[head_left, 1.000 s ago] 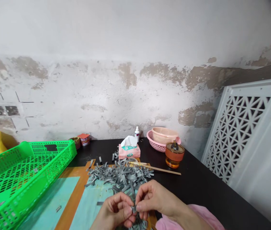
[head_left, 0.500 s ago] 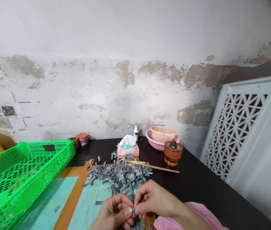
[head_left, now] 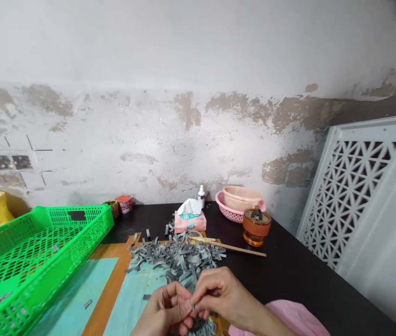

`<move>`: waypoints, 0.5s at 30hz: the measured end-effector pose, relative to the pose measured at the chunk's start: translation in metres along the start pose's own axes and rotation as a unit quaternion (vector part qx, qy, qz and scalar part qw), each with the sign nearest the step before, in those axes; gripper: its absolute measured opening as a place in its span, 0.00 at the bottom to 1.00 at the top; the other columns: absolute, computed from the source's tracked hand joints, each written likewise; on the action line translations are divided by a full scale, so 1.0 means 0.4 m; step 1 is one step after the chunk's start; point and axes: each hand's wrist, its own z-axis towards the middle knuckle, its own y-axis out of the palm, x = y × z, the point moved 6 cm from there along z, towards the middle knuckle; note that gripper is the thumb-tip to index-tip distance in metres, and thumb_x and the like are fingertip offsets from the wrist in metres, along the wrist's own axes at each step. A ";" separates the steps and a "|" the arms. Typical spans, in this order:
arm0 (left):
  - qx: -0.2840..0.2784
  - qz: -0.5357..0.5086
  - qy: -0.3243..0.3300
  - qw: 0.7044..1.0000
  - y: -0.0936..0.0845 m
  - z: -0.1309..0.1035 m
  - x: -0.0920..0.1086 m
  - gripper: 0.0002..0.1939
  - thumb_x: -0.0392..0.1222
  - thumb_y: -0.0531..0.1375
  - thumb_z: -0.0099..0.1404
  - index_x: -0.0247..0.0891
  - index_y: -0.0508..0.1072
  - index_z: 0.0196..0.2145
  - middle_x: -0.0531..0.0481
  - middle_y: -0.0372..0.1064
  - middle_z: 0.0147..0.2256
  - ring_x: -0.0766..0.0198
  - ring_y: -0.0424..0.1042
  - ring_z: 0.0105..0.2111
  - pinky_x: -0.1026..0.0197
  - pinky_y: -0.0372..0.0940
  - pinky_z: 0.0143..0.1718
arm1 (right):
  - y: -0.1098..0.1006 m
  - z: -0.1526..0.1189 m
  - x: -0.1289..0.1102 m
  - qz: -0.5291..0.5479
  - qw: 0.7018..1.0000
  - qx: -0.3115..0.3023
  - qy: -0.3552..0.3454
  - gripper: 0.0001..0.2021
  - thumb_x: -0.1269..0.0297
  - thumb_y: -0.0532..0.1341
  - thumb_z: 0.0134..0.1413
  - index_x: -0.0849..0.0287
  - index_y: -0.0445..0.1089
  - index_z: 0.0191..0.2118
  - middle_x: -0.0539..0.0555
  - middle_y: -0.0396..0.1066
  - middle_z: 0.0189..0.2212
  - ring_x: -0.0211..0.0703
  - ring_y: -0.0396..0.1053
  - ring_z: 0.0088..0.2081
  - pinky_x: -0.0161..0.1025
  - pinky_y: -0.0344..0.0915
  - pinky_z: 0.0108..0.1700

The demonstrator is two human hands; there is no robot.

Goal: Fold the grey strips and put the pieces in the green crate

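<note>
My left hand [head_left: 166, 309] and my right hand [head_left: 223, 295] meet at the bottom middle, fingertips together. Thumb and forefinger of each are pinched on a small grey strip [head_left: 193, 307], which the fingers mostly cover. Just beyond the hands lies a loose heap of flat grey strips [head_left: 180, 256], some curled. More small grey pieces [head_left: 203, 328] show below my fingers, partly hidden. A single folded piece [head_left: 88, 304] rests on the light blue sheet [head_left: 135, 289] to the left.
A green plastic crate [head_left: 47, 266] with some grey pieces stands left. Behind the heap are a pink tissue pack [head_left: 190, 223], a white bottle [head_left: 201, 193] and a wooden stick [head_left: 243, 249]. An amber jar [head_left: 256, 227] and pink baskets [head_left: 242, 198] stand right, near a white lattice panel [head_left: 355, 186].
My fingers have closed further over the grey strip, so less of it shows. The right fingertips have shifted slightly left over the left ones. The whole view has moved a little.
</note>
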 end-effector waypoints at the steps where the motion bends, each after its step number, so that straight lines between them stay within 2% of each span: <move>1: 0.002 -0.002 0.001 1.000 -0.001 -0.001 0.000 0.18 0.48 0.75 0.46 0.32 0.74 0.24 0.48 0.73 0.20 0.72 0.66 0.18 0.71 0.54 0.19 | -0.001 -0.001 -0.005 -0.012 1.000 -0.002 -0.011 0.01 0.71 0.69 0.43 0.61 0.79 0.26 0.50 0.71 0.26 0.38 0.73 0.23 0.34 0.71 0.27; 6: 0.008 -0.029 0.016 0.999 -0.004 -0.014 0.029 0.17 0.45 0.75 0.44 0.32 0.74 0.23 0.49 0.73 0.20 0.72 0.66 0.18 0.71 0.55 0.19 | -0.012 -0.004 -0.055 -0.086 0.992 0.020 -0.095 0.07 0.77 0.66 0.46 0.59 0.78 0.25 0.50 0.71 0.25 0.37 0.70 0.25 0.32 0.67 0.27; 10: 0.044 -0.089 0.040 0.994 -0.026 -0.010 0.052 0.16 0.43 0.75 0.46 0.34 0.77 0.29 0.50 0.74 0.23 0.71 0.69 0.22 0.71 0.60 0.24 | -0.016 0.001 -0.053 -0.005 0.995 0.048 -0.089 0.05 0.74 0.66 0.48 0.60 0.76 0.26 0.50 0.70 0.26 0.37 0.70 0.25 0.34 0.68 0.28; 13: 0.048 -0.143 0.055 0.987 -0.032 0.001 0.043 0.24 0.39 0.77 0.40 0.35 0.79 0.37 0.54 0.73 0.23 0.72 0.70 0.23 0.72 0.62 0.26 | -0.011 0.004 -0.032 0.063 0.992 0.069 -0.083 0.03 0.73 0.68 0.46 0.59 0.75 0.26 0.49 0.70 0.26 0.38 0.71 0.25 0.35 0.68 0.29; 15: 0.041 -0.157 0.051 0.985 -0.028 0.005 0.029 0.25 0.38 0.78 0.38 0.34 0.80 0.37 0.54 0.72 0.22 0.73 0.69 0.21 0.72 0.62 0.25 | -0.009 0.004 -0.025 0.080 0.988 0.083 -0.099 0.04 0.72 0.69 0.45 0.59 0.74 0.26 0.50 0.70 0.27 0.38 0.71 0.26 0.36 0.69 0.29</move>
